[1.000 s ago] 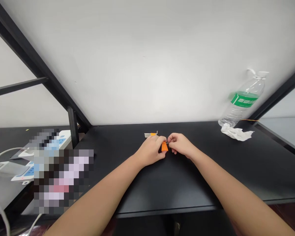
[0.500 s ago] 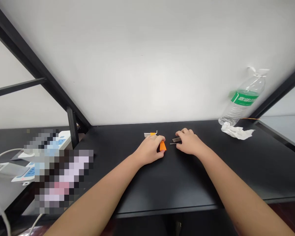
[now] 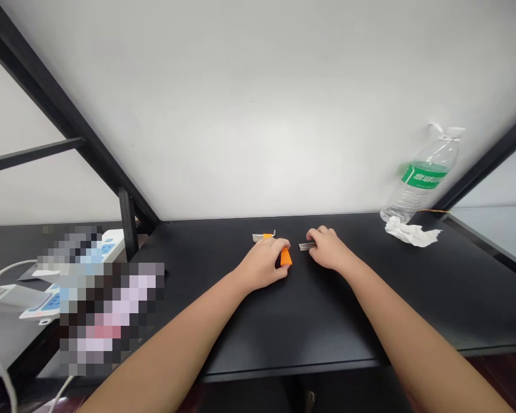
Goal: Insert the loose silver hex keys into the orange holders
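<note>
My left hand (image 3: 264,264) is closed around an orange plastic piece (image 3: 286,256), which looks like a hex key holder; its lower end shows between thumb and fingers. Just behind that hand lie silver hex keys (image 3: 258,237) with an orange band (image 3: 267,236) and one short bent end. Whether the band joins the held piece is hidden. To the right, my right hand (image 3: 327,246) has its fingers curled down over a small row of silver hex keys (image 3: 305,246) on the black tabletop. Their left ends stick out from under the fingers, and the rest is covered.
A clear bottle (image 3: 421,175) with a green label leans on the wall at the back right. Crumpled white tissue (image 3: 413,232) lies before it. Power strips (image 3: 47,307) and cables are at the left, near a blurred patch. Black frame bars (image 3: 126,223) border the table (image 3: 292,332).
Under my right hand, the stray lower key now lies level with the others in one row. My left hand still grips the orange piece, almost unmoved. The view has shifted slightly.
</note>
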A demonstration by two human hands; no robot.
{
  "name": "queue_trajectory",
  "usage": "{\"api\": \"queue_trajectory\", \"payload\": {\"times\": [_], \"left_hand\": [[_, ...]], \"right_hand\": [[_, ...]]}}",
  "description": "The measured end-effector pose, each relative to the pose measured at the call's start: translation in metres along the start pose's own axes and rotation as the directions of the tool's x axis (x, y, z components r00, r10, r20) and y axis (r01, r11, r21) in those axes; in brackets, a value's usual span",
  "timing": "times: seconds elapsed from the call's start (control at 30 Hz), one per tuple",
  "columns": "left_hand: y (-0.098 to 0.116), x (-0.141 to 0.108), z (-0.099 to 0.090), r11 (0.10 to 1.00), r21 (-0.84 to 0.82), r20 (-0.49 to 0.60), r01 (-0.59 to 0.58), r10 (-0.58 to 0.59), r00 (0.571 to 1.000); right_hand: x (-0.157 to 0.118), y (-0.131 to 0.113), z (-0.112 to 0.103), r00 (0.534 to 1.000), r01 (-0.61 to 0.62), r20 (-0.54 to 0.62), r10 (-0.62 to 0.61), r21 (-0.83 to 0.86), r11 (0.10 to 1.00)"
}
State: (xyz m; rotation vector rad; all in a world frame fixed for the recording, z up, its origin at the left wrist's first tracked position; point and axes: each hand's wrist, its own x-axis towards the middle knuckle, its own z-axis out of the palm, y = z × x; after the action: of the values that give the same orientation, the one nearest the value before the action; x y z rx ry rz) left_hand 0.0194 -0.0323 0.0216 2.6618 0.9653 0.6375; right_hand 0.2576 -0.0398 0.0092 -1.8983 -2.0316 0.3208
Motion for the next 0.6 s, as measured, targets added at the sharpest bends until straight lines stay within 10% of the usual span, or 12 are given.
{"api": "queue_trajectory", "payload": {"times": [0.23, 0.43, 0.6], "left_hand": [[0.004, 0.0, -0.001, 0.998, -0.06, -0.033, -0.019, 0.017, 0.999], [0.004, 0.0, 0.0, 0.996, -0.085, -0.053, -0.028, 0.023, 0.998], [0.004, 0.0, 0.001, 0.998, -0.053, -0.042, -0.028, 0.025, 0.999]], "right_hand": [[-0.008, -0.029, -0.003, 0.98, 0.168, 0.019, -0.199, 0.46, 0.872], [-0.011, -0.037, 0.003, 0.962, 0.259, -0.055, -0.267, 0.492, 0.831], [-0.01, -0.034, 0.006, 0.989, 0.087, 0.05, -0.14, 0.571, 0.817]]}}
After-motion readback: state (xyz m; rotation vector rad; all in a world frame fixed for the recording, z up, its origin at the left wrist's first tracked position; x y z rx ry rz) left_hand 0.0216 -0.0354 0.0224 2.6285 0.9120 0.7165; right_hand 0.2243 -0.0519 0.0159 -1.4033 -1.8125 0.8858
